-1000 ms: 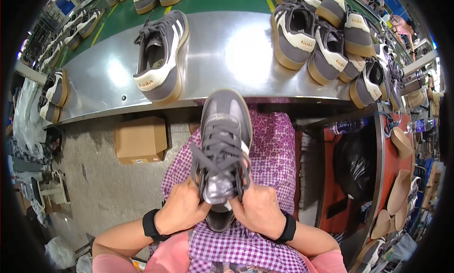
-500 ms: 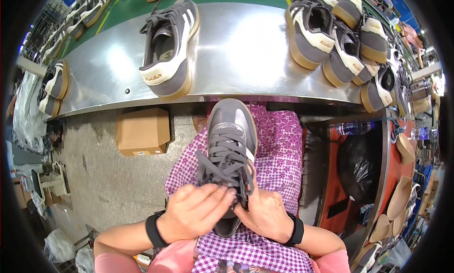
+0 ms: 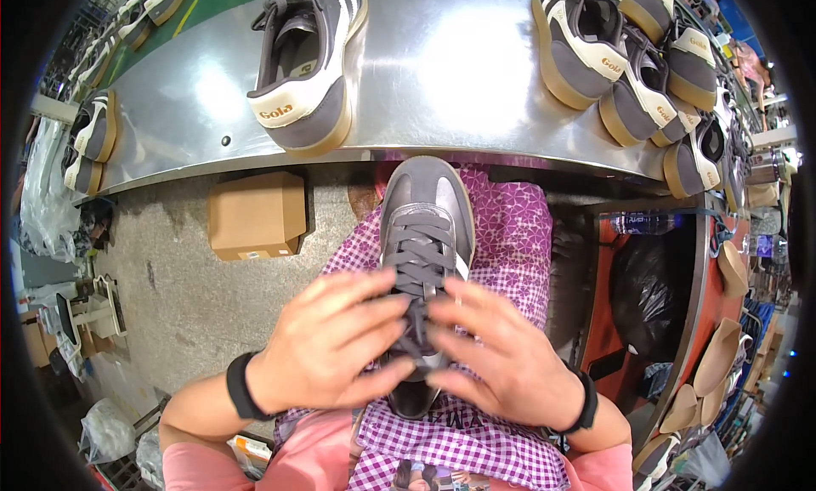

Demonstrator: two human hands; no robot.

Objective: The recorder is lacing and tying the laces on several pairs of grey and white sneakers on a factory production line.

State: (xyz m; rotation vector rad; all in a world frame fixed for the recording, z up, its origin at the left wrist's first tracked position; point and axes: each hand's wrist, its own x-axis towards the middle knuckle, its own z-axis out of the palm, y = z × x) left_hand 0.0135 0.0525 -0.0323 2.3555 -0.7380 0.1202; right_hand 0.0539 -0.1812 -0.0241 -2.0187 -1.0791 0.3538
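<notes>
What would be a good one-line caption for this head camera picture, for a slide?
Both hands, left hand and right hand, work the laces of a grey sneaker on the lap, below a metal table.

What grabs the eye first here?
The grey lace-up sneaker lying on the person's lap at centre, with the left hand and right hand closed over its laces from either side. Above it runs a shiny curved metal table, with one matching sneaker standing alone at upper left and a row of sneakers crowded at upper right. A cardboard box sits on the floor beneath the table edge.
</notes>
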